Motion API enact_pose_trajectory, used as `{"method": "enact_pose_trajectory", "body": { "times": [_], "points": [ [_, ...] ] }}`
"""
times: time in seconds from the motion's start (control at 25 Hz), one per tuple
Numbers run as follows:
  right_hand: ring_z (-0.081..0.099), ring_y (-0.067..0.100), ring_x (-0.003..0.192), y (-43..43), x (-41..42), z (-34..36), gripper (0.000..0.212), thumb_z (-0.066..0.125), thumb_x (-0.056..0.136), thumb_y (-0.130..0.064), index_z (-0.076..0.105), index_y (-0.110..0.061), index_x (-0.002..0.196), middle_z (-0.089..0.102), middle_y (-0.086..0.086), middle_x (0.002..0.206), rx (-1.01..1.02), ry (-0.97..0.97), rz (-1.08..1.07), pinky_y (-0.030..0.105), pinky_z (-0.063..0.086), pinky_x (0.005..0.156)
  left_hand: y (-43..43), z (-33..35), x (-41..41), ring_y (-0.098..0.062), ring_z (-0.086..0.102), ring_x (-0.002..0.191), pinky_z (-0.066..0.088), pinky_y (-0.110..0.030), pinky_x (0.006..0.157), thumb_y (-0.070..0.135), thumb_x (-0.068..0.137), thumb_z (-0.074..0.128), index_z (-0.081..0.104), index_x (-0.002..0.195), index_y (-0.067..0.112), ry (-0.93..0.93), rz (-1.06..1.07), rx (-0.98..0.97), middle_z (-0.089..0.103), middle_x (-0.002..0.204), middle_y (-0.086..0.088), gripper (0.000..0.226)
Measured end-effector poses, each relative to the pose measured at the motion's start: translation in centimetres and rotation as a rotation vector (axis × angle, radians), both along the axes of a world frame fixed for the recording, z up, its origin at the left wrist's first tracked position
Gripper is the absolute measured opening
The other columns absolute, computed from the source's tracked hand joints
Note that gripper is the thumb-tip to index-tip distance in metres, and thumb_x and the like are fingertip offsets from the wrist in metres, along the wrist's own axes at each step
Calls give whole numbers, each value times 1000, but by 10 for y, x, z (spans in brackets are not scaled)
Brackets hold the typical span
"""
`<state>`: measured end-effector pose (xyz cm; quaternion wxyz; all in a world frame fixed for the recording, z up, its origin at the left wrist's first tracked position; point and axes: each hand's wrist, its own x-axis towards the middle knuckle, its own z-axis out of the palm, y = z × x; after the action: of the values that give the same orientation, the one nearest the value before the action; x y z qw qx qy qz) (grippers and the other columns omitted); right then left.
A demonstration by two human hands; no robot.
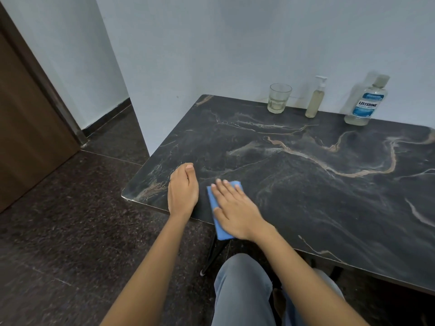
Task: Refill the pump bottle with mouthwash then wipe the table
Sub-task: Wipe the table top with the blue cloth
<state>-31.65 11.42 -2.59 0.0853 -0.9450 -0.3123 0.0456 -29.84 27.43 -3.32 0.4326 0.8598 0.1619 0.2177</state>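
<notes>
Our right hand (pixel 235 208) presses flat, fingers spread, on the blue cloth (pixel 220 230) at the surface (pixel 306 196) edge, our left hand (pixel 182 189) resting loosely curled, empty.

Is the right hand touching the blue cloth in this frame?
Touching. The head view shows the right hand lying flat, fingers straight, on the blue cloth, pressing it onto the table.
</notes>
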Motion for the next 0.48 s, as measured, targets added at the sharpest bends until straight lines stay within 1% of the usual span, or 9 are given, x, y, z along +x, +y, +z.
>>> {"method": "enact_pose_trajectory", "body": {
  "times": [0.04, 0.12, 0.2, 0.36, 0.48],
  "points": [
    [-4, 17, 148, 18, 16, -1, 70, 3, 90, -45, 6, -12, 153, 0, 5, 161, 18, 10, 26, 33, -8, 117, 1, -2, 2, -17, 50, 117, 36, -29, 93, 32, 103, 26, 58, 120, 14, -5, 7, -9, 61, 117, 4, 40],
    [-2, 16, 149, 44, 50, -3, 59, 17, 100, -38, 8, -12, 153, 3, 4, 161, 41, 33, 28, 35, -5, 119, 2, -4, 5, -19, 45, 126, 37, -36, 103, 33, 103, 26, 52, 129, 13, 10, 16, -9, 57, 130, -2, 43],
    [0, 16, 149, 55, 87, -3, 57, 21, 102, -35, 9, -11, 153, 5, 5, 161, 42, 42, -8, 37, -5, 119, 1, -5, 6, -21, 41, 131, 34, -40, 107, 34, 103, 27, 48, 134, 10, 33, -7, 48, 53, 136, -4, 45],
    [4, 18, 149, 39, 149, -1, 59, 22, 100, -35, 11, -11, 152, 7, 5, 161, 45, 58, -171, 42, -5, 119, 1, -9, 8, -25, 42, 130, 31, -40, 109, 34, 103, 29, 49, 132, 8, 76, -107, 237, 53, 137, -6, 44],
    [6, 18, 148, -7, 179, 1, 58, 22, 100, -35, 12, -11, 152, 8, 4, 161, 49, 46, -314, 45, -4, 120, -2, -8, 8, -24, 46, 126, 31, -40, 109, 35, 103, 29, 52, 127, 10, 104, -134, 285, 56, 133, -4, 42]
  ]
}}
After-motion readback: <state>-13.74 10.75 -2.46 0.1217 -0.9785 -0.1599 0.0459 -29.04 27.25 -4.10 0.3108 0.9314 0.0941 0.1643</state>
